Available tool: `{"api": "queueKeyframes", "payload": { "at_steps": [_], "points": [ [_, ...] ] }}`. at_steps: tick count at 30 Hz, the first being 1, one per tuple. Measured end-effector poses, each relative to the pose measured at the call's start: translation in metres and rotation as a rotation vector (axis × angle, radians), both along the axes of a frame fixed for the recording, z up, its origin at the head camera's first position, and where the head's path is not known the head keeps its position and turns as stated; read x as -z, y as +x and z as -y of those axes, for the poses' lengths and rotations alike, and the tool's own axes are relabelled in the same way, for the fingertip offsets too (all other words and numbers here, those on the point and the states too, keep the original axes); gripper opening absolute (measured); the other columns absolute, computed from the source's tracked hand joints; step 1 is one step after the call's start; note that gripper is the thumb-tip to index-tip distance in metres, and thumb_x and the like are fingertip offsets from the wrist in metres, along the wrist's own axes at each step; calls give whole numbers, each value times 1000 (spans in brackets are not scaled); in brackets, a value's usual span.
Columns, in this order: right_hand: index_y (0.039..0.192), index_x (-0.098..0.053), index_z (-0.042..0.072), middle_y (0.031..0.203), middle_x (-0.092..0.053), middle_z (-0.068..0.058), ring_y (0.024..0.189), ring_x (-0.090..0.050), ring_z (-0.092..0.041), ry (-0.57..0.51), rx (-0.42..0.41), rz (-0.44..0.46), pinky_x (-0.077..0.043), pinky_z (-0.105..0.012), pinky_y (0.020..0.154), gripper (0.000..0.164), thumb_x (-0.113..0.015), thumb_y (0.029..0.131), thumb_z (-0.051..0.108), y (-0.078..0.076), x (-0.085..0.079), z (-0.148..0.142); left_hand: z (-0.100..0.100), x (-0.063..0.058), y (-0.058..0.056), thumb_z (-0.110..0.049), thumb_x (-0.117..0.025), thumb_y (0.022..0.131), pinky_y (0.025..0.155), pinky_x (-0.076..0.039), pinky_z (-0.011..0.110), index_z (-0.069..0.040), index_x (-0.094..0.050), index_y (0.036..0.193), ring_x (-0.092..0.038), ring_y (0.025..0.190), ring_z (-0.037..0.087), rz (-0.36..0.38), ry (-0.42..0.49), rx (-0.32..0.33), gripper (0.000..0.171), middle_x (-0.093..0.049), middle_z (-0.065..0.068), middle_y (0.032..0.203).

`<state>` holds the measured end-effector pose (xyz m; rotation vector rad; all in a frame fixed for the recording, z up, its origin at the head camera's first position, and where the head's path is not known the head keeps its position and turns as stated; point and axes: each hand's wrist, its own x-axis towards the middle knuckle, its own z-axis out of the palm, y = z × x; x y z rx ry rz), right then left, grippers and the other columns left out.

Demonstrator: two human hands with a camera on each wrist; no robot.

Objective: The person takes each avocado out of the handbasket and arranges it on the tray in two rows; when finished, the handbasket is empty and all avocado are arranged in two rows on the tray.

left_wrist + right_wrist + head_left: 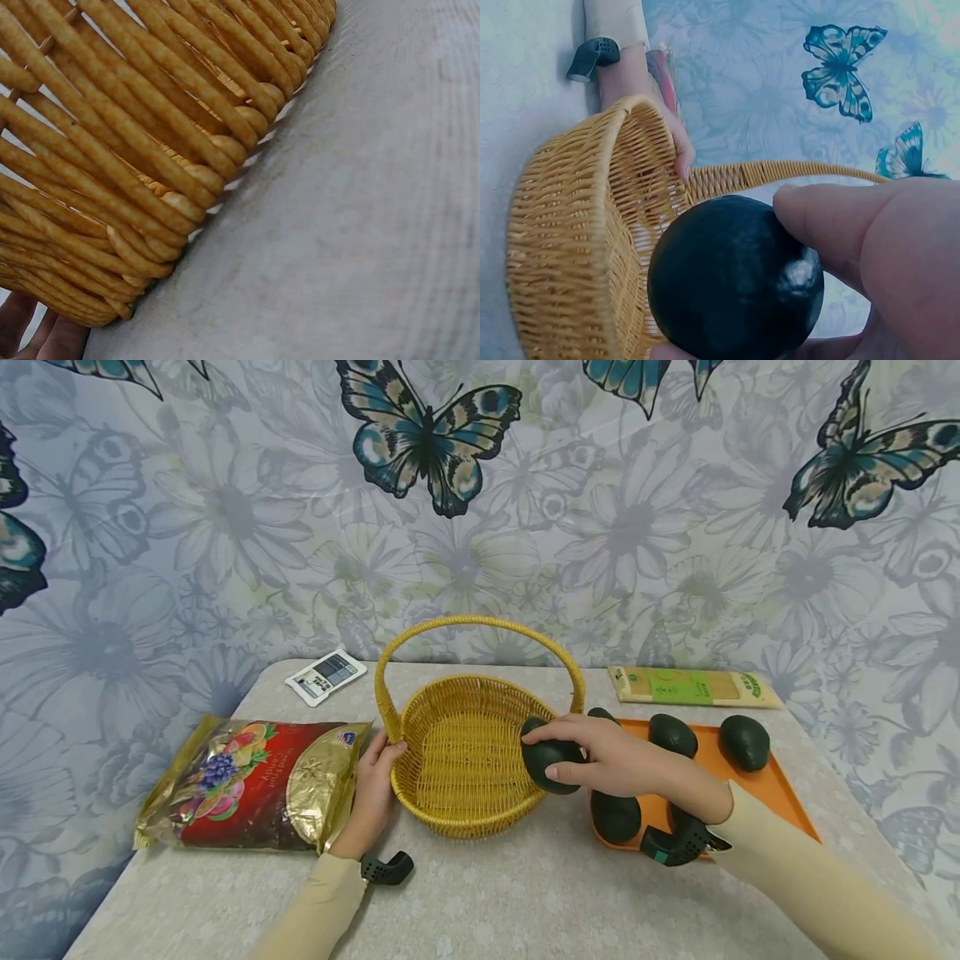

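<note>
A dark green avocado (551, 762) is gripped in my right hand (600, 752), at the right rim of the wicker basket (472, 827). The right wrist view shows the avocado (735, 277) large, with thumb and fingers round it and the basket (555, 247) behind. My left hand (377, 777) holds the basket's left rim near the foot of its handle, thumb over the edge. In the left wrist view, fingertips (56, 337) show beside the basket's woven wall (135, 135). The inside of the basket shows only its woven floor. More avocados (615, 817) lie on an orange tray (783, 802) at right, partly behind my right arm.
Left of the basket lies a large red and gold candy bag (255, 785), close to my left forearm. A small white packet (326, 677) lies at the back left. A long green and clear package (693, 687) lies at the back right, behind the tray.
</note>
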<state>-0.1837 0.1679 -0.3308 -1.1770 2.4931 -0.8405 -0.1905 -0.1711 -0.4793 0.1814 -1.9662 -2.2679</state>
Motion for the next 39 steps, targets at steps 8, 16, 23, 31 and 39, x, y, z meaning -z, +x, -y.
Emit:
{"api": "queueKeyframes", "payload": {
  "at_steps": [8,16,23,31,39],
  "points": [
    [145,-57,22,145,-57,-7,121,-57,-25,-5,64,14,-51,-36,89,43,-62,102,29,8,5,-29,0,0,0,-15,-47,104,95,-45,11,-12,-35,160,-48,134,14,-3,-9,-15,57,-42,15,160],
    [143,-59,21,133,-62,-9,93,-61,-16,-63,176,23,-49,-29,73,41,-63,102,22,17,9,-70,-2,-2,-1,-13,-49,103,93,-45,12,-12,-41,157,-53,120,2,6,-18,-36,55,-46,15,157],
    [145,-56,11,146,-55,-22,100,-62,4,-137,266,31,-52,-27,74,44,-61,102,14,19,18,-109,-1,-2,0,-14,-48,103,92,-46,12,-13,-40,158,-54,120,4,16,-23,-35,55,-46,15,157],
    [149,-50,13,149,-47,-7,102,-62,9,-142,474,96,-58,-30,75,45,-56,105,20,25,34,-159,-2,-2,0,-14,-49,103,91,-48,13,-11,-40,157,-55,118,3,1,-15,-30,55,-46,18,156],
    [151,-48,12,128,-33,43,92,-63,4,-134,581,90,-56,-32,68,46,-54,106,16,32,55,-207,-2,-3,1,-14,-48,103,93,-46,12,-13,-40,158,-54,118,0,16,-17,-31,55,-46,15,157]
  ]
}}
